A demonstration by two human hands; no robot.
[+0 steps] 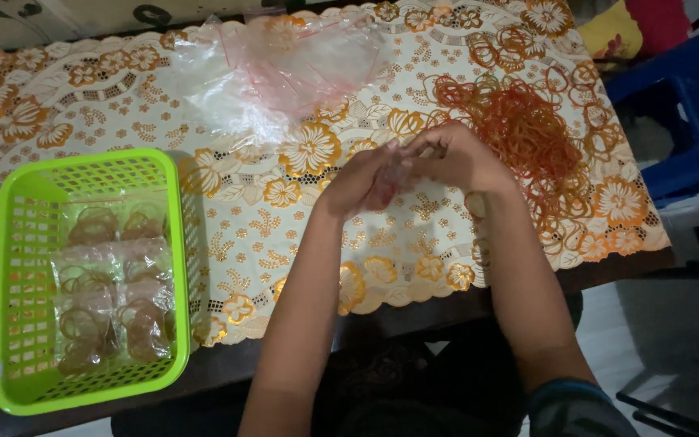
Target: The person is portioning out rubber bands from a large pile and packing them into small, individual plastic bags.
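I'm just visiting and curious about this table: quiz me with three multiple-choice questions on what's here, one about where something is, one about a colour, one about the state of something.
1. Where does the loose pile of rubber bands lie?
A. inside the basket
B. on the tablecloth, just beyond the right hand
C. on the blue stool

2. What colour is the basket?
A. bright green
B. red
C. white

3. What are the left hand and right hand doing?
A. resting flat and far apart
B. brought together over the tablecloth around something small
C. both reaching into the basket

Answers:
1 B, the orange-red tangle spreads over the floral tablecloth beside the right hand.
2 A, its latticed walls are lime green.
3 B, the fingertips meet between the two hands; what they pinch is too small to tell.
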